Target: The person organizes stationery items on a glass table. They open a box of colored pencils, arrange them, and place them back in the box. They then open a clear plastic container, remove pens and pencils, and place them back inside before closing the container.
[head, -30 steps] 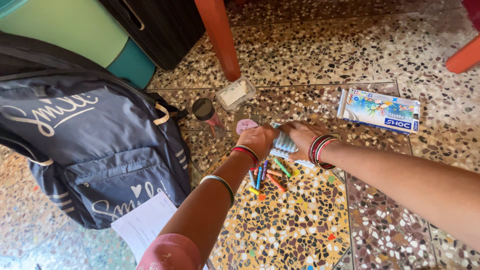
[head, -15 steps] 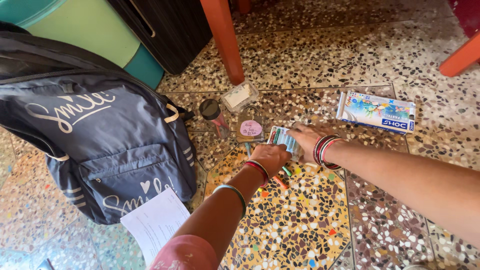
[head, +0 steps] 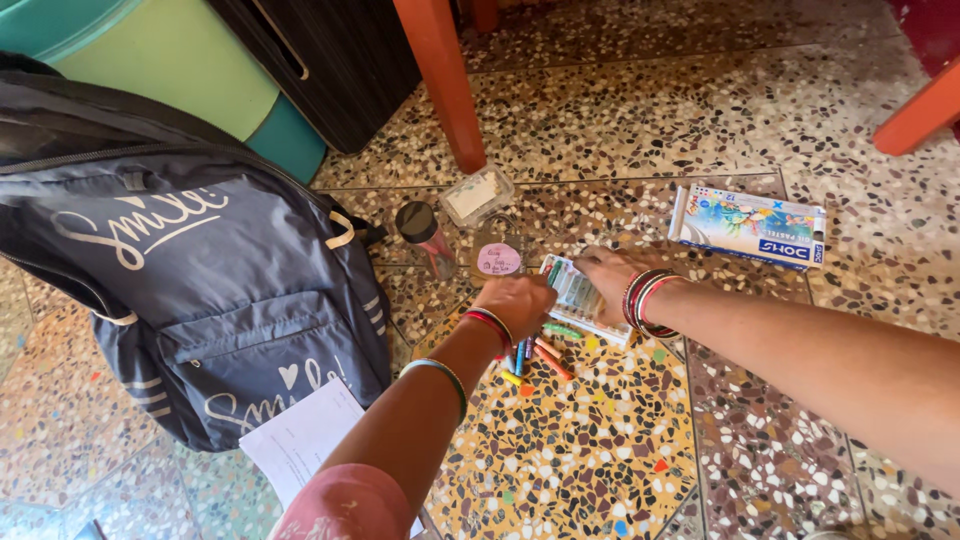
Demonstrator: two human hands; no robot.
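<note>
Both hands low over terrazzo floor [head: 620,120]. Right hand [head: 606,268] flat on white crayon tray [head: 578,298], pressing it down, fingers spread, nothing gripped. Left hand [head: 519,300] at tray's near edge, fingers curled under; grip cannot tell. Loose crayons [head: 535,355] scattered just beside tray. Printed carton [head: 748,227] well right. Blue backpack [head: 200,290] left.

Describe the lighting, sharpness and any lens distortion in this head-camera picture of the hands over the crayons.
Head view: warm, even daylight, soft shadows under both hands; left hand and crayon tray sharp; wide-angle stretch enlarges the right forearm at the frame edge; no glare on the terrazzo floor.
</note>
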